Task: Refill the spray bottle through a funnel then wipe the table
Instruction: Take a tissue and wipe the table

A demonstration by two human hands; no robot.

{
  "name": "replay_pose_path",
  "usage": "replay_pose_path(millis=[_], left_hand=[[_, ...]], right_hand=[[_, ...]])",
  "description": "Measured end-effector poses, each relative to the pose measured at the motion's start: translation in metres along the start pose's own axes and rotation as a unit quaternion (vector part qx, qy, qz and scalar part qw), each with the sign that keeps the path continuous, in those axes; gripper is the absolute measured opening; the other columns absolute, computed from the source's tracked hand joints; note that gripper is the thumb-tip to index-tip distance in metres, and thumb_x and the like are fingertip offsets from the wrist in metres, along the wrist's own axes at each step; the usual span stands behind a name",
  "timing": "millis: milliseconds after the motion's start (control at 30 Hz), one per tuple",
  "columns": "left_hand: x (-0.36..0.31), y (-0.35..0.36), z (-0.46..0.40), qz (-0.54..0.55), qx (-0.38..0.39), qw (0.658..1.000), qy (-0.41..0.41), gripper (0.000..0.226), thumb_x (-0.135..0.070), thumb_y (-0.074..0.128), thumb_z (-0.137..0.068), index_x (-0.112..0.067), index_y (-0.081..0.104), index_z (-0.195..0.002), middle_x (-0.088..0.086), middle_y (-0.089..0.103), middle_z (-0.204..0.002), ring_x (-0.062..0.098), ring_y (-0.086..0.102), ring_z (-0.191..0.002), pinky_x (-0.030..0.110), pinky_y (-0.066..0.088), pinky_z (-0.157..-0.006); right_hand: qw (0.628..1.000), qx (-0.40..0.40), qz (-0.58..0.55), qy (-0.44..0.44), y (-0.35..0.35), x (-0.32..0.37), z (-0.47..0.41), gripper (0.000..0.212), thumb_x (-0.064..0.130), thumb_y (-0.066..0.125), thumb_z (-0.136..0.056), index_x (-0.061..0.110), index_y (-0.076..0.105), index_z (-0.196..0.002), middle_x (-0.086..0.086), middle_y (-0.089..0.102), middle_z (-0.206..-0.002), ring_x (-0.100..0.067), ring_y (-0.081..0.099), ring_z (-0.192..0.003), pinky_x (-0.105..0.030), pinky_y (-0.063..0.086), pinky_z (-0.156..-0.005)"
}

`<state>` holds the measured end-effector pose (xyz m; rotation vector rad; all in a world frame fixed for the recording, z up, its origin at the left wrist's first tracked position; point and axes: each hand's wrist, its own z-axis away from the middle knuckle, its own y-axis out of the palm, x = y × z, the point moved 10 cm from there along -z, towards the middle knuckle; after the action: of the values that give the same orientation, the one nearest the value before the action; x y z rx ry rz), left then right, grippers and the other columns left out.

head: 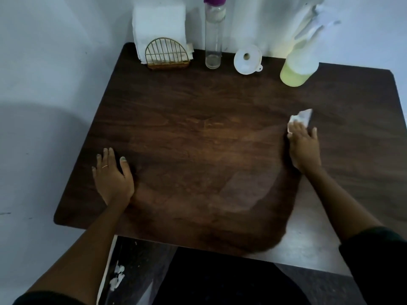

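Observation:
A dark wooden table (198,102) fills the view. My right hand (305,146) presses a crumpled white tissue (301,116) flat on the table's right half. My left hand (113,176) lies palm down near the left edge, fingers spread, holding nothing. At the back right stands a white spray bottle (297,67) with yellow-green liquid in its lower part. A white funnel (247,59) lies on its side to the left of it. A tall clear bottle (213,38) with a purple cap stands left of the funnel and looks almost empty.
A gold wire holder (166,55) with white napkins stands at the back left against the wall. A damp sheen marks the table's near middle. Below the front edge are a dark floor and white scraps (117,277).

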<state>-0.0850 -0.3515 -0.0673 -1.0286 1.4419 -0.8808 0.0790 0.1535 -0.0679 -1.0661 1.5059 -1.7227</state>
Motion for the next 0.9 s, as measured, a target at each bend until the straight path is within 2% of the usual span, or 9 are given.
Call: replay_pose_path(millis=[67, 167, 333, 400, 467, 600, 733, 833, 900], left_hand=[[0.001, 0.0, 0.0, 0.0, 0.001, 1.0, -0.003, 0.052, -0.032, 0.032, -0.101, -0.003, 0.038, -0.144, 0.014, 0.04, -0.151, 0.029, 0.028, -0.144, 0.047, 0.016, -0.118], [0.001, 0.0, 0.0, -0.001, 0.001, 1.0, -0.005, 0.053, -0.033, 0.032, -0.102, -0.004, 0.038, -0.145, 0.013, 0.039, -0.151, 0.029, 0.028, -0.145, 0.046, 0.016, -0.119], [0.0, 0.0, 0.0, -0.001, 0.006, 1.0, -0.004, 0.052, -0.032, 0.032, -0.102, -0.004, 0.037, -0.145, 0.013, 0.038, -0.152, 0.029, 0.026, -0.145, 0.046, 0.015, -0.119], [-0.002, -0.001, 0.0, -0.002, 0.007, 1.0, -0.002, 0.052, -0.032, 0.032, -0.102, -0.004, 0.037, -0.145, 0.014, 0.038, -0.152, 0.029, 0.026, -0.145, 0.047, 0.015, -0.119], [-0.002, -0.001, 0.0, -0.004, 0.009, 1.0, -0.002, 0.052, -0.033, 0.032, -0.103, -0.004, 0.036, -0.146, 0.014, 0.037, -0.152, 0.03, 0.026, -0.145, 0.047, 0.015, -0.119], [-0.003, 0.001, 0.0, -0.016, 0.018, 1.0, 0.004, 0.055, -0.036, 0.032, -0.102, -0.004, 0.033, -0.147, 0.014, 0.034, -0.154, 0.03, 0.023, -0.146, 0.048, 0.014, -0.119], [-0.004, 0.009, 0.002, -0.056, 0.066, 0.996, 0.01, 0.066, -0.046, 0.032, -0.101, -0.006, 0.019, -0.152, 0.013, 0.021, -0.16, 0.031, 0.012, -0.149, 0.049, 0.008, -0.121], [-0.024, 0.018, 0.008, -0.072, 0.102, 0.99, 0.061, 0.072, -0.05, 0.033, -0.1, -0.006, 0.012, -0.153, 0.013, 0.014, -0.161, 0.03, 0.007, -0.149, 0.05, 0.005, -0.121], [-0.045, 0.025, 0.015, -0.074, 0.116, 0.986, 0.099, 0.073, -0.05, 0.033, -0.099, -0.007, 0.011, -0.153, 0.012, 0.013, -0.161, 0.028, 0.006, -0.15, 0.049, 0.005, -0.121]], right_hand=[[0.998, -0.012, -0.006, 0.063, 0.001, 0.001, 0.005, 0.051, 0.018, 0.018, -0.094, -0.004, 0.041, -0.135, -0.021, 0.038, -0.144, -0.033, 0.031, -0.135, -0.053, 0.017, -0.109], [0.999, -0.036, -0.027, 0.024, 0.009, 0.067, 0.038, 0.053, 0.02, 0.02, -0.092, -0.004, 0.04, -0.135, -0.023, 0.042, -0.14, -0.038, 0.038, -0.126, -0.053, 0.027, -0.106], [0.946, -0.026, -0.055, -0.318, 0.05, 0.235, 0.168, 0.043, 0.015, 0.037, -0.095, -0.003, 0.043, -0.134, -0.019, 0.047, -0.138, -0.034, 0.043, -0.13, -0.052, 0.028, -0.109], [0.905, 0.024, -0.041, -0.423, 0.061, 0.249, 0.199, 0.042, 0.016, 0.04, -0.094, 0.002, 0.043, -0.134, -0.014, 0.049, -0.138, -0.028, 0.042, -0.131, -0.047, 0.023, -0.111], [0.895, 0.048, -0.031, -0.443, 0.058, 0.228, 0.189, 0.046, 0.018, 0.041, -0.092, 0.007, 0.04, -0.137, -0.011, 0.047, -0.141, -0.023, 0.039, -0.134, -0.047, 0.021, -0.112], [0.978, 0.033, -0.065, -0.195, 0.019, 0.104, 0.096, 0.047, 0.025, 0.029, -0.097, 0.008, 0.04, -0.139, -0.012, 0.037, -0.147, -0.026, 0.032, -0.138, -0.045, 0.015, -0.116], [0.998, 0.011, -0.051, 0.029, 0.004, -0.016, 0.057, 0.054, 0.025, 0.02, -0.094, -0.003, 0.044, -0.134, -0.022, 0.042, -0.142, -0.036, 0.036, -0.134, -0.055, 0.017, -0.11], [0.993, -0.02, -0.045, 0.106, 0.007, -0.013, 0.059, 0.055, 0.023, 0.018, -0.094, -0.004, 0.039, -0.136, -0.024, 0.038, -0.144, -0.036, 0.029, -0.137, -0.053, 0.017, -0.11], [0.994, -0.023, -0.052, 0.088, 0.014, 0.023, 0.068, 0.055, 0.021, 0.016, -0.094, -0.006, 0.035, -0.138, -0.026, 0.035, -0.145, -0.039, 0.028, -0.136, -0.054, 0.018, -0.11]])
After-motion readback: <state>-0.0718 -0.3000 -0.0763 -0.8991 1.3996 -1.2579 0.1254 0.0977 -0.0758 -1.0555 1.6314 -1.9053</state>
